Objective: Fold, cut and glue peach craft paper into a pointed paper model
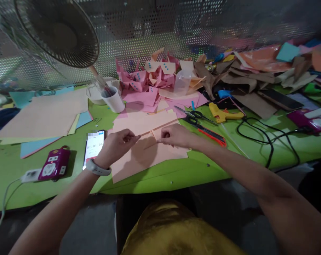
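Both hands are over peach paper sheets (131,166) near the front of the table. With fingertips pinched, my left hand (121,144) has the left end of a small folded piece of peach paper (148,139). The right end of the same piece is between the curled fingers of my right hand (175,136). A crease or edge shows near its middle; its full shape is hard to make out against the like-coloured sheets. Black-handled scissors (193,117) and an orange-and-black cutter knife (212,135) lie to the right of the sheets.
A lit phone (94,148) and a purple power adapter (54,163) lie at left, near stacked paper (43,113). Behind are a white cup (114,102), a fan (59,33) and folded pink paper pieces (160,76). A yellow glue gun (224,114) and black cable (266,141) lie at right.
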Action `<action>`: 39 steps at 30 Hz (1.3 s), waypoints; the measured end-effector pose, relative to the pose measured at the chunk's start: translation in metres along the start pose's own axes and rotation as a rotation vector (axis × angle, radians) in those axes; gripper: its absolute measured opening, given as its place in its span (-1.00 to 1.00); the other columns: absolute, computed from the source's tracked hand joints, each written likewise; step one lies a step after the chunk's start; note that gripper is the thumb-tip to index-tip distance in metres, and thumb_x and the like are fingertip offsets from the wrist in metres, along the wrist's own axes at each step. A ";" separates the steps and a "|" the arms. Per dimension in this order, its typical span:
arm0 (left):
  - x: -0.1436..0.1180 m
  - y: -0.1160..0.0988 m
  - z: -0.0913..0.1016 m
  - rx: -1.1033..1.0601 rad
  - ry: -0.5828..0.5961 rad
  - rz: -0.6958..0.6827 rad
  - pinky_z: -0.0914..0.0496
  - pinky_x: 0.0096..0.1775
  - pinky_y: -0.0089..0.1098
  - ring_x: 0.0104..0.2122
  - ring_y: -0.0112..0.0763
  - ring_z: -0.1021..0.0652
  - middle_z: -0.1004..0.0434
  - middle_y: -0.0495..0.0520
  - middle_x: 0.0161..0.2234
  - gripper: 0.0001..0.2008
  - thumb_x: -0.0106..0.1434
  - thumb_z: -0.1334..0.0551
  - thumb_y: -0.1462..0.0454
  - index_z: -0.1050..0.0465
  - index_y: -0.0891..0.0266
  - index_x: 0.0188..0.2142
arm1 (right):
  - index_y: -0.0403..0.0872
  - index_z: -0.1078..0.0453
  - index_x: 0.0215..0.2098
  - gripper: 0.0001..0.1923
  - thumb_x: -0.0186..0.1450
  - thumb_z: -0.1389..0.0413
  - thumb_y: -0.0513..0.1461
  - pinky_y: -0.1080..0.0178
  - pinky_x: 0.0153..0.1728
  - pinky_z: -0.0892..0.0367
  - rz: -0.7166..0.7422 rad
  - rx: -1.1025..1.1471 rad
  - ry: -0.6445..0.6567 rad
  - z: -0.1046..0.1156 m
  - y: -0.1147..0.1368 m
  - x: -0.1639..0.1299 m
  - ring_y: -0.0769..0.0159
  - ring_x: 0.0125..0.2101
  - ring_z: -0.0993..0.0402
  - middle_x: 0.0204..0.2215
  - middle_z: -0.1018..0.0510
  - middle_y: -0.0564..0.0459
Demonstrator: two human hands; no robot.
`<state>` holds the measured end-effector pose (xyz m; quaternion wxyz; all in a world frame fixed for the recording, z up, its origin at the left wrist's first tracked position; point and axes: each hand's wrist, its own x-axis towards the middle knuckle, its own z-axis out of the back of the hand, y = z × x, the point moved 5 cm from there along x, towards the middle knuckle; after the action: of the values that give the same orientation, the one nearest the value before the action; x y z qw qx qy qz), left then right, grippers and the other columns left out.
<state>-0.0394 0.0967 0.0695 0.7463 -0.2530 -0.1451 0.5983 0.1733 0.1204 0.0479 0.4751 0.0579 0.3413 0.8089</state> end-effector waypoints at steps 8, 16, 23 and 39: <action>0.017 -0.007 -0.026 0.501 -0.085 -0.266 -0.43 -0.26 -0.31 -0.16 -0.20 -0.55 -0.56 0.19 -0.17 -0.72 0.32 -0.07 0.30 -0.49 0.26 -0.06 | -0.20 -0.45 -0.05 -0.72 0.39 0.05 -0.41 0.14 -0.18 -0.34 0.501 -0.703 -0.183 -0.024 0.002 -0.012 0.16 -0.15 -0.49 -0.13 -0.59 -0.20; -0.005 -0.013 -0.020 0.235 0.084 -0.235 -0.43 -0.31 -0.39 -0.39 -0.38 -0.56 -0.60 0.09 -0.31 -0.69 0.21 -0.11 0.34 -0.50 0.23 -0.08 | -0.19 -0.41 0.06 -0.68 0.41 0.06 -0.38 0.07 -0.07 -0.34 0.689 -0.651 -0.267 -0.024 -0.003 -0.011 0.18 -0.10 -0.48 -0.05 -0.58 -0.21; -0.017 -0.010 -0.026 0.075 0.108 -0.145 -0.41 -0.40 -0.42 -0.45 -0.40 -0.55 -0.57 0.04 -0.38 -0.57 0.19 -0.14 0.34 -0.35 0.24 0.08 | -0.16 -0.41 0.07 -0.65 0.43 0.11 -0.40 0.07 0.01 -0.32 0.730 -0.678 -0.286 -0.025 -0.007 -0.009 0.22 -0.07 -0.47 -0.04 -0.58 -0.15; -0.020 -0.031 -0.036 0.556 0.002 -0.465 -0.45 -0.24 -0.20 -0.21 -0.16 -0.51 -0.49 0.22 -0.16 -0.69 0.29 -0.13 0.31 -0.44 0.24 0.01 | -0.24 -0.45 -0.08 -0.71 0.42 0.10 -0.40 0.11 -0.08 -0.36 0.788 -0.768 -0.447 -0.030 -0.004 -0.010 0.21 -0.16 -0.48 -0.13 -0.60 -0.15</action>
<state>-0.0006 0.0651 0.0583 0.9029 -0.0010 -0.0300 0.4288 0.1691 0.0989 0.0252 0.1864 0.1731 -0.1315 0.9581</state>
